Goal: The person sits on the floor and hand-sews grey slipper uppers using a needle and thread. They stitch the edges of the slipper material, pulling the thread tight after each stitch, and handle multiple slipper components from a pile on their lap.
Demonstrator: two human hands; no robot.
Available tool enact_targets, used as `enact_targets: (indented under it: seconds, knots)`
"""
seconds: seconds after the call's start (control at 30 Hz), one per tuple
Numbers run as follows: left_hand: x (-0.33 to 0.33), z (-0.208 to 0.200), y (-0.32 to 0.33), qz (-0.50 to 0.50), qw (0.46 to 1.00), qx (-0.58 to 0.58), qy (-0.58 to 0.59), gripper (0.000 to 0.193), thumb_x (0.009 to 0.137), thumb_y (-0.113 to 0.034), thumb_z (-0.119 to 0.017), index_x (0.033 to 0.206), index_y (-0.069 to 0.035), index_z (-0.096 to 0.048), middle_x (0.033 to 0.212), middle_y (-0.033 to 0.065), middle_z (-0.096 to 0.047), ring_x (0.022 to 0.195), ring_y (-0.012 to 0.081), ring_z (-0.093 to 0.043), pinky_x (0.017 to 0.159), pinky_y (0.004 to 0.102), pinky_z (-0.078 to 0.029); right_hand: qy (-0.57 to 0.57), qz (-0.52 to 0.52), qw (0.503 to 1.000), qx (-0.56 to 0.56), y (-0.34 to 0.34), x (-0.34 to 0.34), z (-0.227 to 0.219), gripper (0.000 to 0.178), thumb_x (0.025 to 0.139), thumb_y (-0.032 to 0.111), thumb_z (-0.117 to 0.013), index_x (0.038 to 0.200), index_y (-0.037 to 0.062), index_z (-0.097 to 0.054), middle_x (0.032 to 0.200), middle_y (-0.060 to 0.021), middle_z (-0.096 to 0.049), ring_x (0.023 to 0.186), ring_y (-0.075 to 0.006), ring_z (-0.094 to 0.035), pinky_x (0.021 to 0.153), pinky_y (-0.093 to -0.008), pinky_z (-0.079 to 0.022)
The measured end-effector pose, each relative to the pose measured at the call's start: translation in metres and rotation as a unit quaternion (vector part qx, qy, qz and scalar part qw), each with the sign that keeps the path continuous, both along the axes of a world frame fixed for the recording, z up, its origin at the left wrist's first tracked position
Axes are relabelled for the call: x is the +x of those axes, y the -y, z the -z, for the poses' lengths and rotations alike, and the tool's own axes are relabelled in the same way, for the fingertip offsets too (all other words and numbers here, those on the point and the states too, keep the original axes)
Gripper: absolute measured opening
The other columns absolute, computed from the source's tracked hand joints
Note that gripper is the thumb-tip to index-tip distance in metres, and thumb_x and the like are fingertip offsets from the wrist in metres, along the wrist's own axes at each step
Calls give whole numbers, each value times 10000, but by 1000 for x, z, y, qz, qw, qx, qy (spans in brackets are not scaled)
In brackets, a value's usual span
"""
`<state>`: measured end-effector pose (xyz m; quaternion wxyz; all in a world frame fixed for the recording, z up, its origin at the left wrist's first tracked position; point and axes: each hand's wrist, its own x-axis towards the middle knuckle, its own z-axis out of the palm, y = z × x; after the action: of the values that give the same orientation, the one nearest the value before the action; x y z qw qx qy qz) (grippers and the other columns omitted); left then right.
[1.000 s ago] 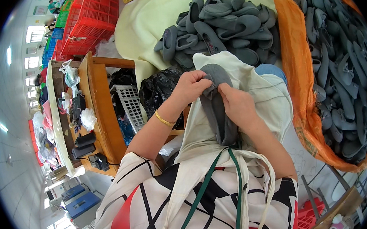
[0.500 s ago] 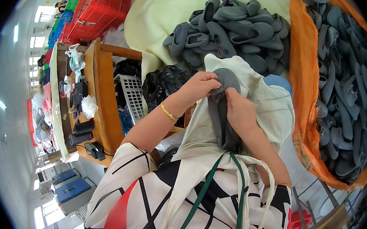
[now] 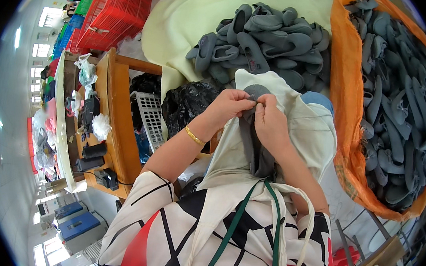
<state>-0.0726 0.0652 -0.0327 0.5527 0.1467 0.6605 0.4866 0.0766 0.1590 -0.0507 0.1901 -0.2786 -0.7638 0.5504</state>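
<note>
Pinching at centre frame, head view: left hand [image 3: 231,104] and right hand [image 3: 270,123] meet fingertip to fingertip on a grey shoe piece [image 3: 256,92], both closed on it. The piece's rounded end shows just above the fingers; a darker grey strip of it runs down below the right hand. It lies on a cream cloth [image 3: 303,135] draped over the lap, centre to centre right. A gold bangle [image 3: 194,135] sits on the left wrist.

Upper centre: heap of grey shoe pieces [image 3: 260,36] resting on a pale yellow sheet [image 3: 180,35].

Right side, top to lower right: orange sack [image 3: 346,123], open, filled with more grey shoe pieces [image 3: 401,98].

Left of the hands: black plastic bag [image 3: 188,103], and beside it a grey slotted tray [image 3: 150,113] standing on edge.

Left of frame: wooden bench [image 3: 118,130] carrying small dark tools and white bags.

Upper left: red crates [image 3: 115,10], stacked.

Lower centre: patterned white, black and red top [image 3: 175,235], crossed by a green strap [image 3: 230,229] and a white strap [image 3: 308,225].
</note>
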Motion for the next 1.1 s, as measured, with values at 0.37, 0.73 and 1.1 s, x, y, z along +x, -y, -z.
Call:
enact_targets:
  seconds: [0.37, 0.73, 1.1]
  knots:
    - [8, 15, 1, 9, 996, -17, -90, 112, 873, -123, -737, 887, -15, -714, 756, -36, -647, 637, 28, -515, 571, 194, -390, -80, 18, 992, 93, -26, -4, 8, 91, 918, 147, -627, 915, 57, -638, 910, -123, -632, 794, -343, -630, 678, -429, -492]
    - [12, 8, -1, 27, 989, -4, -143, 149, 895, -168, -731, 854, -30, -695, 734, -55, -621, 620, 20, -481, 557, 200, -374, -212, 94, 865, -445, -93, 77, -31, 131, 1023, 215, -560, 1012, 86, -544, 699, 7, -546, 521, -81, -500, 462, -230, -449]
    - [29, 47, 2, 108, 970, -2, -216, 237, 911, -245, -671, 860, -15, -693, 665, -17, -601, 595, 53, -504, 559, 241, -414, -213, 242, 901, -289, -140, 247, -86, 174, 1046, 210, -517, 1052, 45, -572, 668, 58, -371, 539, -48, -373, 707, -297, -603]
